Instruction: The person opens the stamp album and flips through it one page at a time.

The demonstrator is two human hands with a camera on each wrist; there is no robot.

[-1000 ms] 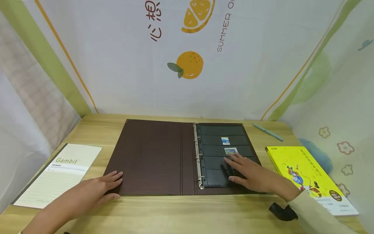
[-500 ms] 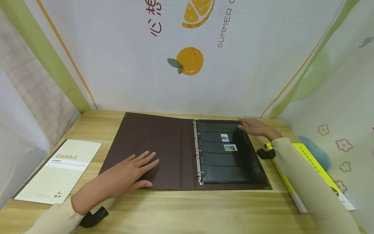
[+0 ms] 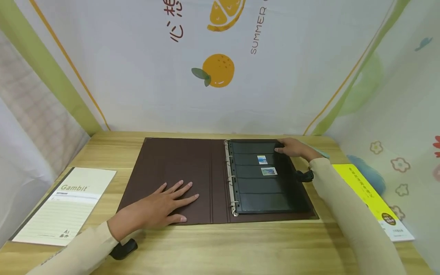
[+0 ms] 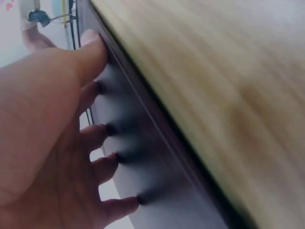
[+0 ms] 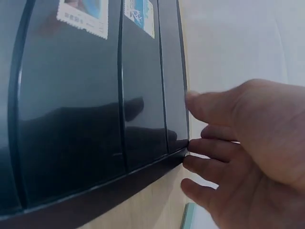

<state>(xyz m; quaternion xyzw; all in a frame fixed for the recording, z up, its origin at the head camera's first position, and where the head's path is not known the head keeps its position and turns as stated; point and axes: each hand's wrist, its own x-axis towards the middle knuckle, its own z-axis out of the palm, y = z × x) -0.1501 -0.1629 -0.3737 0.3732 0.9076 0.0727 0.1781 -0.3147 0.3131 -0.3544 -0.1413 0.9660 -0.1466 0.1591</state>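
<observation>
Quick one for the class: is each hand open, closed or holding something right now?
Left hand: open, fingers spread on the binder's cover.
Right hand: at the far corner of the black page; whether it pinches it cannot be told.

A dark brown ring binder (image 3: pixel 185 164) lies open, two stamps (image 3: pixel 269 171) on its black right-hand page (image 3: pixel 264 200).

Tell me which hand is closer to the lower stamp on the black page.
Right: the right hand is at the far outer corner of the black page, beyond the lower stamp; the left hand lies spread on the brown cover, across the metal rings.
</observation>
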